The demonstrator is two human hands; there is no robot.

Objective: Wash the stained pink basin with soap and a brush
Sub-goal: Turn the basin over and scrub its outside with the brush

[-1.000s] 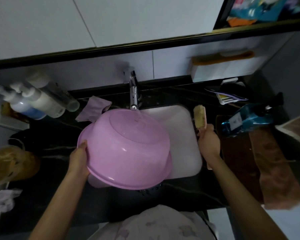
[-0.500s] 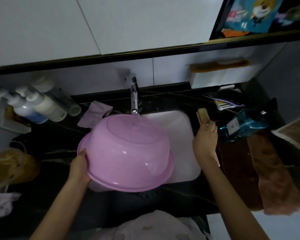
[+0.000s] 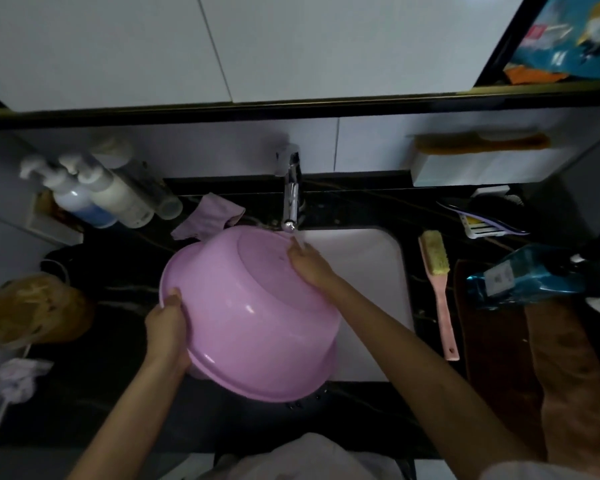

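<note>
From the head camera, the pink basin [image 3: 250,317] is upside down, tilted over the white sink [image 3: 371,271], with the left hand [image 3: 167,327] gripping its rim, the right hand [image 3: 309,265] resting flat-fingered on its base under the running tap [image 3: 291,199], and the brush [image 3: 437,271] lying just beside the sink

I see a soft, whitish top [image 3: 312,459] at the bottom. A bit of white sleeve [image 3: 551,472] shows on the right arm [image 3: 413,344]. The left hand [image 3: 167,327] and right hand [image 3: 309,266] are bare.
</note>
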